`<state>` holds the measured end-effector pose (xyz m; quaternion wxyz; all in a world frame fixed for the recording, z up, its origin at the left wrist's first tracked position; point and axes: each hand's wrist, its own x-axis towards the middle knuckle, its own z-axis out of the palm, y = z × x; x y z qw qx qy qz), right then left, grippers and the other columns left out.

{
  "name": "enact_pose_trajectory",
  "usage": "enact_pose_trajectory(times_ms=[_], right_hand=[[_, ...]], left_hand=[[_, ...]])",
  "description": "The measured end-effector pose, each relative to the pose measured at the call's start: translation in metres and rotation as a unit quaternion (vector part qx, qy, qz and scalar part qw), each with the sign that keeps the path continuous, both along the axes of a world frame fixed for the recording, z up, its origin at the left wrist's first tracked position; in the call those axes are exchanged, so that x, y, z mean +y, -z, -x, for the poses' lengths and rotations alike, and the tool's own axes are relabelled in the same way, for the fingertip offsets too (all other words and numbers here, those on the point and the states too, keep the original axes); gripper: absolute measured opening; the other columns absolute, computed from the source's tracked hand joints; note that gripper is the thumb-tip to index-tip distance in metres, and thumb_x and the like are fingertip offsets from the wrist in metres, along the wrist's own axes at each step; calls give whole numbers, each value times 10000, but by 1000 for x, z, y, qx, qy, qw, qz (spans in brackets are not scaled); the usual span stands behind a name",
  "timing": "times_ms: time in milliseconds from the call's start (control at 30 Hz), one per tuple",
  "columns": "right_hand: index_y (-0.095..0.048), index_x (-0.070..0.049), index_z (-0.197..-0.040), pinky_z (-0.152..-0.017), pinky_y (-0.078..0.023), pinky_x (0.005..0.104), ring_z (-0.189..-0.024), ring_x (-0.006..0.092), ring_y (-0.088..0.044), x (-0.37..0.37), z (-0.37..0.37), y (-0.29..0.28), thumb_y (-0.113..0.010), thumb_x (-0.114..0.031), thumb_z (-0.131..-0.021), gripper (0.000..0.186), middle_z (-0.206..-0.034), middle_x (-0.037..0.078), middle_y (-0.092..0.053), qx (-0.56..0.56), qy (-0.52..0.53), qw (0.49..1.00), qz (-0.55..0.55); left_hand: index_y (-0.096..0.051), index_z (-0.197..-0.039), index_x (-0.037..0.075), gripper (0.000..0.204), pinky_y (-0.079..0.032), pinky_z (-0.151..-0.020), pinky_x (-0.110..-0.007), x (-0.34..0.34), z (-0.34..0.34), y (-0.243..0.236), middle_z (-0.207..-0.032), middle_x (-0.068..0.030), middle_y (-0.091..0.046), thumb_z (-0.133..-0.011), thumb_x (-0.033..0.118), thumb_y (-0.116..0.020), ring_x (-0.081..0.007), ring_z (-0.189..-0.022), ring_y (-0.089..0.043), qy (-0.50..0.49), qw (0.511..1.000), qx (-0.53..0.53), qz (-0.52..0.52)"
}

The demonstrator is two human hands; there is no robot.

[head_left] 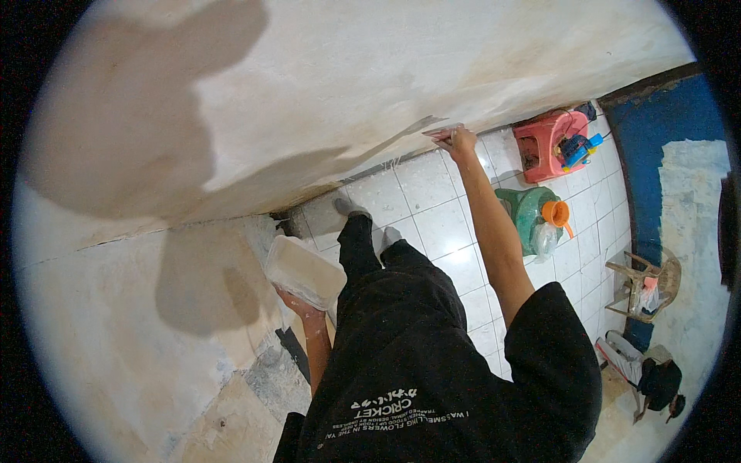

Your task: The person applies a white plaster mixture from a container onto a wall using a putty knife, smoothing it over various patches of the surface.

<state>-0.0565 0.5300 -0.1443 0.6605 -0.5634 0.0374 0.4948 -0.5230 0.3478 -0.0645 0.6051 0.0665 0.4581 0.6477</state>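
Note:
My right hand (461, 143) grips a thin, flat spreading tool (436, 133) against the lower part of the pale plastered wall (347, 77), just above the tiled floor (424, 189). The tool is small here and its exact shape is hard to make out. At lower left, my left hand (297, 299) holds a white rectangular plastic container (303, 270) of creamy paste near my left leg. Several pale streaks show along the wall's bottom edge, near the tool.
On my right stand a pink stool (532, 147) bearing a blue and yellow device (579, 150), and a green jug (523, 224) with an orange funnel (556, 213). Farther right are a worn plastic chair (656, 289) by a blue wall (664, 108), and another person (656, 386) bent low.

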Motion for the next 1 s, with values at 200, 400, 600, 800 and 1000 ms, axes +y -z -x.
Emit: enact_pose_trajectory(times_ms=[200, 400, 600, 800, 1000], right_hand=[[-540, 160, -983, -786, -598, 489, -795, 343, -653, 21, 13, -52, -470, -17, -879, 216, -984, 262, -607, -21, -43, 989, -137], [-569, 99, -927, -722, -592, 491, -779, 305, -663, -26, 35, -67, -466, -55, -886, 190, -906, 232, -630, -109, -38, 992, -47], [-509, 107, -988, -704, -615, 476, -749, 336, -654, 24, 9, 49, -451, -60, -906, 195, -883, 219, -609, -3, -48, 996, -70], [-481, 177, -1029, -780, -603, 494, -808, 339, -636, 22, 28, -47, -393, 3, -913, 227, -949, 252, -584, -24, -39, 993, -106], [-537, 125, -1021, -818, -591, 465, -829, 301, -634, -42, 38, -161, -445, -1, -887, 206, -979, 212, -608, 3, -56, 966, -253]], left_hand=[[-319, -1439, 130, 602, -355, -1076, -449, -11, 23, 24, -1475, -107, -333, -984, 524, -341, -297, -1309, -383, 10, 993, 109, -37], [-359, -1414, 141, 588, -381, -1055, -453, -11, 17, 11, -1439, -90, -384, -974, 530, -367, -296, -1276, -422, -13, 1000, 19, -8], [-396, -1389, 152, 577, -405, -1036, -455, 9, 8, -4, -1405, -72, -429, -961, 538, -395, -295, -1241, -461, 9, 1000, -6, -6], [-403, -1384, 146, 589, -414, -1027, -451, 2, 4, -12, -1372, -83, -459, -952, 547, -402, -292, -1226, -474, -23, 999, -40, 12], [-383, -1401, 129, 599, -409, -1035, -436, -15, 2, 16, -1389, -100, -445, -971, 545, -355, -297, -1229, -473, 24, 1000, -12, -15]])
